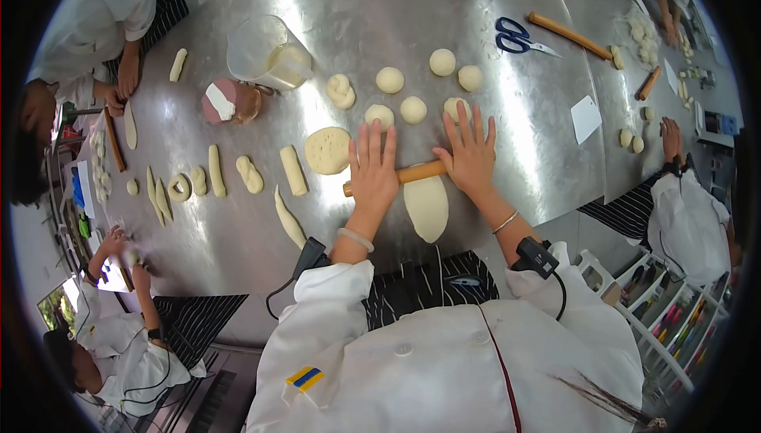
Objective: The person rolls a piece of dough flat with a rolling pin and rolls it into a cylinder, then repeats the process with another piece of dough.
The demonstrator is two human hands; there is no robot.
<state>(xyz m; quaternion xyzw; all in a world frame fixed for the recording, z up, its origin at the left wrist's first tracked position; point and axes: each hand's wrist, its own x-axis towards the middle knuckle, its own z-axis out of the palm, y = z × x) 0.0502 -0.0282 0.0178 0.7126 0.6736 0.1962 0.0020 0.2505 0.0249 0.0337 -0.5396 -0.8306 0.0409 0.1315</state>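
Both palms press on a wooden rolling pin. My left hand lies on its left part, fingers stretched forward and apart. On its right part rests my right hand, also flat with fingers spread. Under the pin, a tongue-shaped flattened dough piece extends toward me. Several dough balls sit just beyond my fingertips, one dough ball between the hands and another dough ball partly behind my right fingers. Left of my left hand lies a round dough disc with small dents.
Shaped dough pieces, including a dough ring and a dough knot, lie leftward. A clear plastic jug, blue-handled scissors and another rolling pin stand or lie farther back. Other people work around the metal table.
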